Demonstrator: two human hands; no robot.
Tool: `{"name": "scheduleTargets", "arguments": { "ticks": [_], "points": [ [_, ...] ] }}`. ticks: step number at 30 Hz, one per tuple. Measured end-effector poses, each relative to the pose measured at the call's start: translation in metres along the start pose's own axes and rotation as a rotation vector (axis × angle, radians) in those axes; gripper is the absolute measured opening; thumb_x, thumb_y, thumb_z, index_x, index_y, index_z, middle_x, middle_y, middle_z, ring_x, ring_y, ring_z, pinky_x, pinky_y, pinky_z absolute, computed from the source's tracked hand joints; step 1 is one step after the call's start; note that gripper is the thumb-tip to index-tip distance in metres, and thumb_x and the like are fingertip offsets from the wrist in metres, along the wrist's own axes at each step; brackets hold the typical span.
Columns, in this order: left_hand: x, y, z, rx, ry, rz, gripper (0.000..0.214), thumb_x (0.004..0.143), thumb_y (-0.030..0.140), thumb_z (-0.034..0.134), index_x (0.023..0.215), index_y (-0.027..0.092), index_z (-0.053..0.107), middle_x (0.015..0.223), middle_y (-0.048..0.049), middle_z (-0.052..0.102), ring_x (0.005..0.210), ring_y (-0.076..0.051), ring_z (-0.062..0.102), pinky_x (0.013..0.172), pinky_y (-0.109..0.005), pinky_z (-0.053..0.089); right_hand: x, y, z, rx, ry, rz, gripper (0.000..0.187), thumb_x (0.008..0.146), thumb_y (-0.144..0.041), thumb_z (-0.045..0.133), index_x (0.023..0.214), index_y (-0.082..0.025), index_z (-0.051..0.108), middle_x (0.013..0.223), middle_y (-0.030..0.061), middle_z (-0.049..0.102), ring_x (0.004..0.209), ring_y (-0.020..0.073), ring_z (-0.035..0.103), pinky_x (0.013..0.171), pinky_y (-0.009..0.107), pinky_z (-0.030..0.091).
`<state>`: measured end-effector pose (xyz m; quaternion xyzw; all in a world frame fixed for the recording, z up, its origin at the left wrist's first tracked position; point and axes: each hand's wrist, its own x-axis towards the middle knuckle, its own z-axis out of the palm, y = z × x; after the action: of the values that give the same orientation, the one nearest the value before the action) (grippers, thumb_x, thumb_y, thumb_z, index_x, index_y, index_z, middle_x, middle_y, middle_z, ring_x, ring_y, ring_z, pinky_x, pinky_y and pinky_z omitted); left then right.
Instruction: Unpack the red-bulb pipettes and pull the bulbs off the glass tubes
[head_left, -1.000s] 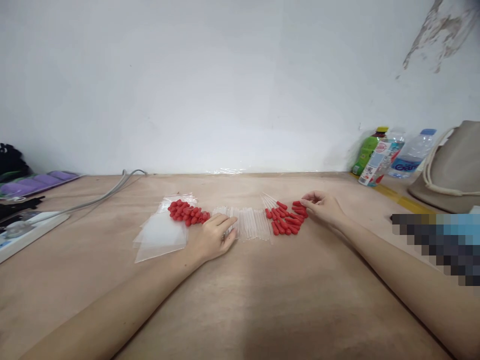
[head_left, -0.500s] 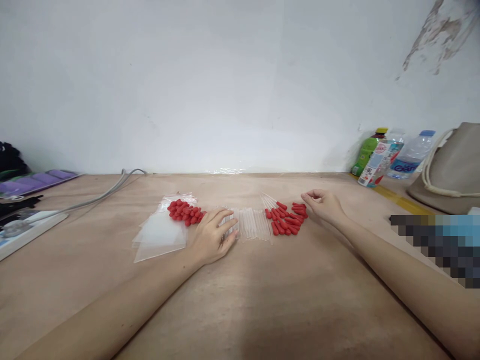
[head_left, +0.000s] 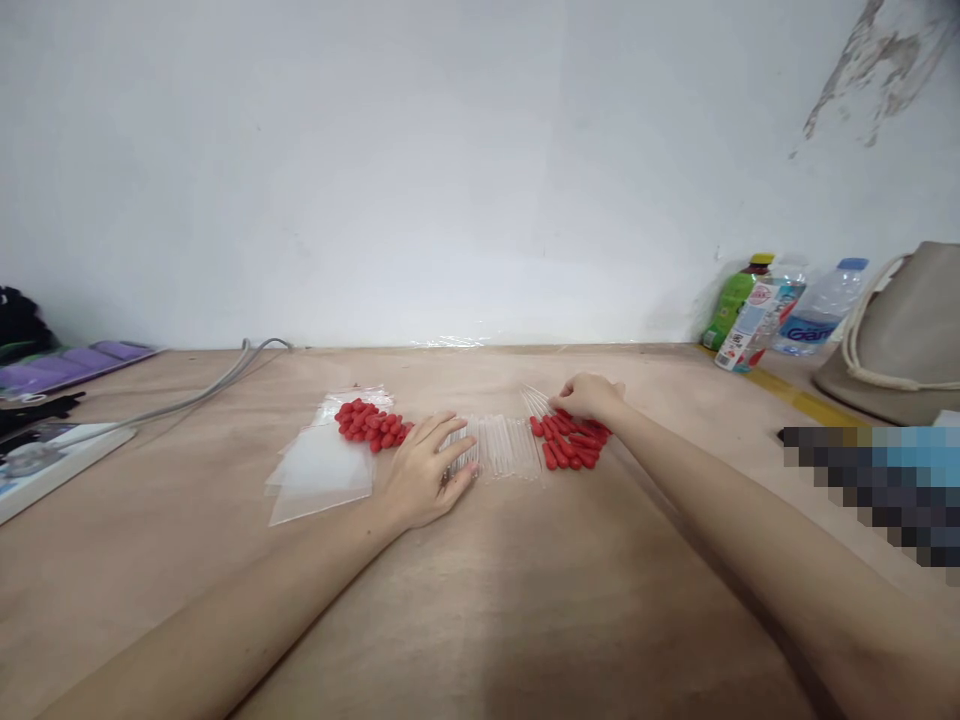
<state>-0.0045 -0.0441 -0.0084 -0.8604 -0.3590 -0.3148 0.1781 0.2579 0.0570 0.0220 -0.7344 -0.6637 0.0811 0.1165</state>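
Observation:
My left hand (head_left: 429, 468) lies palm down with its fingers spread, over the left end of a row of thin clear glass tubes (head_left: 508, 446). Left of it a heap of red rubber bulbs (head_left: 367, 424) rests on a stack of clear plastic bags (head_left: 322, 465). My right hand (head_left: 592, 396) is closed in a pinch, its fingertips at the glass stems (head_left: 534, 398) of several droppers. The droppers' red bulbs (head_left: 567, 448) lie just below that hand, which covers some of them. Whatever its fingertips hold is too small to make out.
Several bottles (head_left: 750, 315) and a beige bag (head_left: 892, 340) stand at the back right, beyond a yellow tape strip (head_left: 795, 399). A power strip (head_left: 67, 460) with a grey cable (head_left: 202, 388) and a purple pack (head_left: 82, 365) lie at the left. A wall rises behind the table.
My right hand has moved left, from beside the red bulbs to over the droppers' stems, fingers still pinched. My left hand has stayed in place.

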Motion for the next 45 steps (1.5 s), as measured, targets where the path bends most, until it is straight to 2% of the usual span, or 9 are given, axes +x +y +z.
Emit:
{"name": "scheduleTargets", "arguments": {
  "ticks": [5,10,13,15,18,21,32,38,45],
  "points": [
    [0.000,0.000,0.000,0.002,-0.003,0.007,0.024,0.082,0.027,0.051,0.101,0.017,0.062,0.113,-0.0095,0.057,0.114,-0.026,0.046,0.094,-0.043,0.041,0.006,-0.008,0.001,0.021,-0.031,0.064,0.015,0.066,-0.031,0.059,0.062,-0.017,0.063,0.059,0.0049,0.061,0.072,0.0228,0.057,0.078,0.045,0.032],
    [-0.001,0.000,-0.001,0.008,-0.002,0.011,0.031,0.083,0.026,0.050,0.111,0.017,0.056,0.117,-0.0104,0.055,0.117,-0.026,0.043,0.095,-0.042,0.040,-0.009,-0.011,-0.012,0.081,0.123,-0.046,0.025,0.080,-0.034,0.045,0.074,-0.018,0.062,0.074,0.0059,0.063,0.079,0.0216,0.056,0.080,0.042,0.031],
    [0.001,0.002,-0.003,0.031,0.045,0.008,0.043,0.083,0.026,0.050,0.124,0.013,0.045,0.126,-0.0138,0.048,0.122,-0.027,0.038,0.098,-0.042,0.038,-0.035,-0.008,-0.013,0.152,0.269,-0.257,0.026,0.083,-0.036,0.046,0.101,-0.020,0.057,0.088,0.0027,0.064,0.087,0.0174,0.054,0.082,0.033,0.031],
    [0.002,0.005,-0.003,0.057,0.078,0.017,0.048,0.083,0.025,0.051,0.128,0.012,0.040,0.131,-0.0154,0.043,0.125,-0.027,0.034,0.100,-0.042,0.036,-0.057,-0.004,-0.005,0.188,0.445,-0.532,0.029,0.080,-0.031,0.053,0.106,-0.018,0.055,0.085,0.0035,0.064,0.086,0.0183,0.052,0.082,0.034,0.030],
    [0.006,0.010,-0.002,0.085,0.078,0.065,0.043,0.085,0.023,0.049,0.126,0.014,0.042,0.131,-0.0138,0.045,0.124,-0.026,0.036,0.099,-0.043,0.035,-0.088,0.000,0.015,0.141,0.629,-0.816,0.018,0.084,-0.025,0.050,0.096,-0.019,0.061,0.078,0.0037,0.063,0.080,0.0170,0.051,0.077,0.034,0.030],
    [0.008,0.014,0.002,0.075,0.050,0.119,0.031,0.087,0.024,0.047,0.116,0.018,0.052,0.125,-0.0097,0.052,0.120,-0.025,0.042,0.099,-0.044,0.035,-0.106,-0.002,0.034,0.147,0.757,-0.966,0.012,0.083,-0.021,0.052,0.088,-0.020,0.063,0.074,0.0019,0.062,0.073,0.0141,0.051,0.077,0.034,0.029],
    [0.011,0.024,0.009,0.056,0.086,0.250,0.018,0.087,0.015,0.045,0.097,0.015,0.060,0.097,-0.0039,0.068,0.100,-0.019,0.059,0.088,-0.035,0.041,-0.107,-0.012,0.043,0.122,0.751,-1.077,0.016,0.082,-0.024,0.055,0.095,-0.018,0.061,0.081,0.0020,0.066,0.079,0.0144,0.054,0.085,0.036,0.031],
    [0.012,0.025,0.008,0.053,0.090,0.254,0.017,0.087,0.017,0.045,0.094,0.014,0.061,0.097,-0.0052,0.068,0.100,-0.020,0.059,0.086,-0.036,0.043,-0.108,-0.013,0.042,0.113,0.759,-1.088,0.014,0.082,-0.023,0.055,0.094,-0.018,0.061,0.083,0.0013,0.068,0.084,0.0151,0.058,0.091,0.039,0.031],
    [0.009,0.024,0.004,-0.037,0.017,0.292,0.018,0.086,0.014,0.044,0.093,0.014,0.061,0.097,-0.0055,0.068,0.103,-0.018,0.058,0.090,-0.035,0.043,-0.109,-0.011,0.039,0.120,0.703,-1.233,0.011,0.083,-0.017,0.053,0.090,-0.017,0.061,0.085,0.0019,0.068,0.083,0.0148,0.059,0.084,0.036,0.041]
  ]
}}
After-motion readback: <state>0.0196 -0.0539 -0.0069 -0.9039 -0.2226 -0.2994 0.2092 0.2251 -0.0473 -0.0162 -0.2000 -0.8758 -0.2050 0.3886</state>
